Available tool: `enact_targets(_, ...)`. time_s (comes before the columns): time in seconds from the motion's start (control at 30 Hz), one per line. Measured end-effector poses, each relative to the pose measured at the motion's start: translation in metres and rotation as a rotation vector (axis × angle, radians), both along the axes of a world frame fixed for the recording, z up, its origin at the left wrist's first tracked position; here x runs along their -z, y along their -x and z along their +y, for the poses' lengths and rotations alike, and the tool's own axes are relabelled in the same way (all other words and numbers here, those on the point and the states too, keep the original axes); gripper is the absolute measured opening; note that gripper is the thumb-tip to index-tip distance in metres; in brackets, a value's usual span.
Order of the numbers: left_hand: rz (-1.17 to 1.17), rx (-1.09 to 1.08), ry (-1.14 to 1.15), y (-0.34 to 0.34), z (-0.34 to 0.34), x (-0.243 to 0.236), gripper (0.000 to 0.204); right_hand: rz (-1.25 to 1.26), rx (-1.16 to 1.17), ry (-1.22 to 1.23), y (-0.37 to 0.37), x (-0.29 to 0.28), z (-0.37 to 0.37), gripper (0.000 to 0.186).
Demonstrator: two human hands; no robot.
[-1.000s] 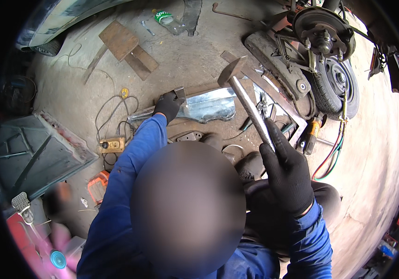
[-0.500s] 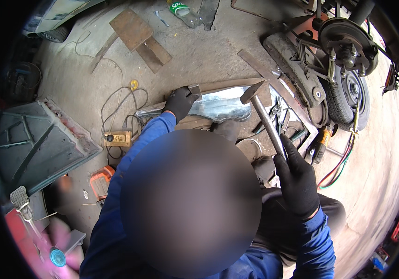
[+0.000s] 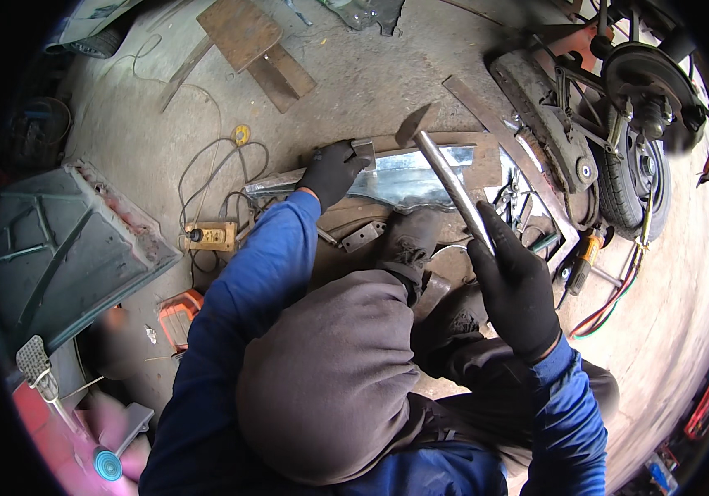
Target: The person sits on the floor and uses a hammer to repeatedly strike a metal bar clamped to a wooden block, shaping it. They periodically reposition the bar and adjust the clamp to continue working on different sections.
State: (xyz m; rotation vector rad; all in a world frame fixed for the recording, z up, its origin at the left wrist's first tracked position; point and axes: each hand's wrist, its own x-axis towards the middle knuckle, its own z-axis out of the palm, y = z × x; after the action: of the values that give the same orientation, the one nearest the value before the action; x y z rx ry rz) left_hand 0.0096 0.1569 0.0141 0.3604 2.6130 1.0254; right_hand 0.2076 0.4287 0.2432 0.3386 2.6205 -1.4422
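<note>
A long sheet-metal panel [image 3: 408, 183], shiny and bare, lies on the floor in front of me, with a flat brown metal piece partly under it. My left hand [image 3: 328, 174], in a black glove, is closed around a short angled metal piece [image 3: 365, 155] at the panel's far edge. In my right hand [image 3: 516, 289], also gloved in black, I grip a hammer [image 3: 455, 183] by its metal handle. The hammer's head is up to the left, appearing just beyond the panel's far edge. How high it stands above the panel I cannot tell.
My bent knee [image 3: 330, 372] and shoe [image 3: 411, 240] are close to the panel. Hand tools [image 3: 513, 202] lie beside a metal frame [image 3: 528, 157] on the right, near a yellow power tool [image 3: 587, 258] and a wheel [image 3: 637, 178]. Cables and a socket box [image 3: 212, 236] lie left.
The hammer has moved up and left with my right hand, away from the panel's right end. My left hand stays on the metal piece. The whole view has shifted slightly.
</note>
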Motion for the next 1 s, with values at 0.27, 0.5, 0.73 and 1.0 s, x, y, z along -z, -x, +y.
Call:
enact_targets(0.27,0.055,0.108,0.044,-0.002,0.002,0.01,0.037,0.155,-0.143,-0.157,0.027,0.046,-0.024,0.049)
enact_targets(0.5,-0.017,0.034,0.066,-0.006,0.005,-0.015,0.037,0.029,-0.21,-0.293,0.045,0.052,-0.021,0.054)
enact_targets(0.73,0.056,0.005,0.061,-0.005,-0.003,0.002,0.038,0.135,-0.154,-0.186,0.044,0.036,-0.016,0.05)
enact_targets(1.0,0.007,0.085,0.014,-0.006,-0.004,0.005,0.031,0.109,-0.107,-0.117,0.036,0.048,-0.017,0.049)
